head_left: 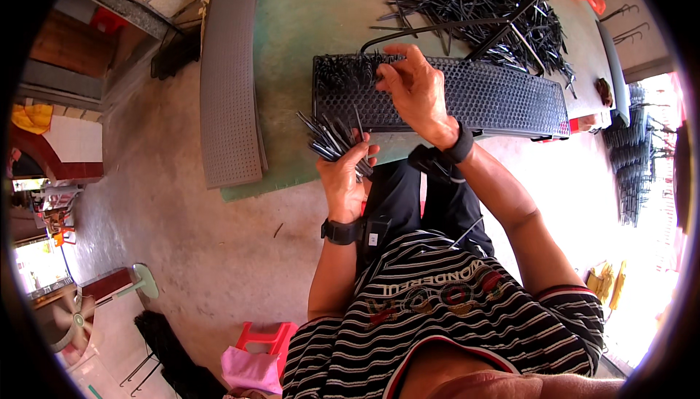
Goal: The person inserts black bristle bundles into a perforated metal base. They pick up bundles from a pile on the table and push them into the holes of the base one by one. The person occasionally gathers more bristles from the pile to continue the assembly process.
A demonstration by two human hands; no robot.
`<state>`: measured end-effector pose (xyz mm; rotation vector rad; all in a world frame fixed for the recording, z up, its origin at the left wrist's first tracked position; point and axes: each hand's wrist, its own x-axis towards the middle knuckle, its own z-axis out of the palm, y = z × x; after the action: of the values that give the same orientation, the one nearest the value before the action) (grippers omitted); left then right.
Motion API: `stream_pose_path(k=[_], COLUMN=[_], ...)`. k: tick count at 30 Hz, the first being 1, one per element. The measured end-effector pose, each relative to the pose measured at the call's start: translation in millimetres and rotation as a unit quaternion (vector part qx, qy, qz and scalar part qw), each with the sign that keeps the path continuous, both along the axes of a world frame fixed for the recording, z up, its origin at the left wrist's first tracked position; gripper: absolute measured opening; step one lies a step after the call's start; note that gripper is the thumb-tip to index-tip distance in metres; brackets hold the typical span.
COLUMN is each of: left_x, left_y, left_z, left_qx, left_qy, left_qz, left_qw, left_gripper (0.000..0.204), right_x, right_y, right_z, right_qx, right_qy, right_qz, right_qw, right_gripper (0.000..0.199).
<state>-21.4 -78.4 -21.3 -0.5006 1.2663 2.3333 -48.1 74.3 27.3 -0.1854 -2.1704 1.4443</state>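
Observation:
In my left hand (346, 169) is a bundle of thin black sticks (327, 136), fanned out past the fingers beside the table's near edge. My right hand (414, 93) is above a long black rack (503, 100) covered in round holes. Its thumb and fingertips are pinched together; what sits between them is too small to make out. At the rack's left end, close to those fingertips, many short black pieces (339, 72) stand crowded in the holes. A large loose pile of black sticks (488, 12) lies on the table behind the rack.
A black metal rod frame (437, 27) rises over the rack and pile. Grey perforated sheets (230, 82) lie along the left side of the green tabletop (292, 27). A red plastic stool (266, 341) with pink cloth stands behind on the left. Dark stacked wire goods (633, 158) are at the right.

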Motion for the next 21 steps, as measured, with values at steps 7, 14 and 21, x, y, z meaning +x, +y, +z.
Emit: stream_pose_path(k=[7, 14, 21], left_x=[-1, -2, -4], left_y=[-2, -2, -1], left_z=[-6, -8, -3], left_qx=[0.010, 0.004, 0.105], left_qy=[0.006, -0.015, -0.024], left_qz=[0.002, 0.007, 0.032], left_qw=[1.000, 1.000, 0.994], left_gripper=[0.024, 0.021, 0.022], right_x=[-15, -17, 46], right_y=[8, 17, 6], right_z=[-32, -39, -16], right_qx=[0.061, 0.362, 0.467], right_qy=[0.005, 0.043, 0.199], right_qz=[-0.004, 0.075, 0.294], right_qw=[0.998, 0.928, 0.810], right_gripper=[0.017, 0.021, 0.041])
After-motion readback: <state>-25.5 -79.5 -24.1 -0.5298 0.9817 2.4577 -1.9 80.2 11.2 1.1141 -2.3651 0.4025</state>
